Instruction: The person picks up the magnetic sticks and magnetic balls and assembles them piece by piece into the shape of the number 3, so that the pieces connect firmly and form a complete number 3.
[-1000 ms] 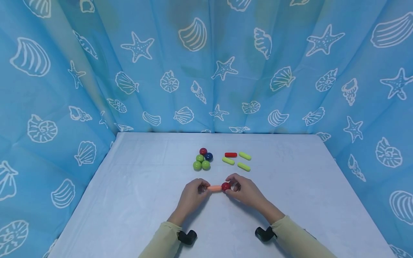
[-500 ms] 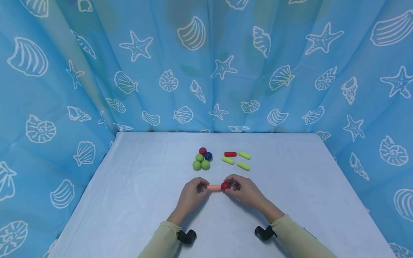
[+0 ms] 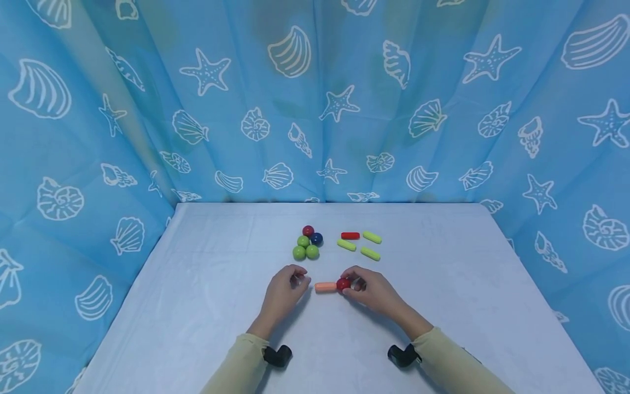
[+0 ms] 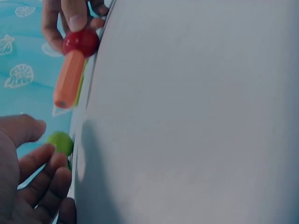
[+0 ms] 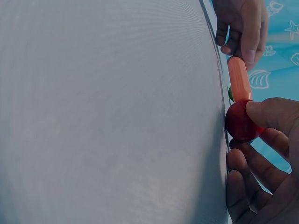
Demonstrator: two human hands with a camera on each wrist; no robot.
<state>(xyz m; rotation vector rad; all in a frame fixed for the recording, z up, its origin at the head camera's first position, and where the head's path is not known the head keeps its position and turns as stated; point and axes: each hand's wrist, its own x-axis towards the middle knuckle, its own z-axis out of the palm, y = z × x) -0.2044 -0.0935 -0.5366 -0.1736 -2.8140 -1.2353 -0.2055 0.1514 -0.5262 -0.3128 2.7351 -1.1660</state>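
My right hand (image 3: 370, 290) pinches a glossy red ball (image 3: 343, 284) between thumb and fingers. Joined to the ball's left side is an orange ridged rod (image 3: 325, 287), its other end pointing left with a small dark hole showing in the left wrist view (image 4: 65, 81). To the left of the rod, my left hand (image 3: 284, 293) holds nothing, its thumb and fingers parted and loosely bent. A gap lies between its fingertips and the rod's free end in the head view.
Behind the hands is a cluster of balls: a dark red ball (image 3: 308, 231), a blue ball (image 3: 316, 238) and green balls (image 3: 299, 253). Right of it lie a red rod (image 3: 350, 236) and yellow-green rods (image 3: 371, 253). A blue shell-print curtain (image 3: 315, 137) surrounds the white table (image 3: 221, 284).
My left hand has let go of the orange rod and moved a little to the left. The right hand keeps its grip on the red ball.
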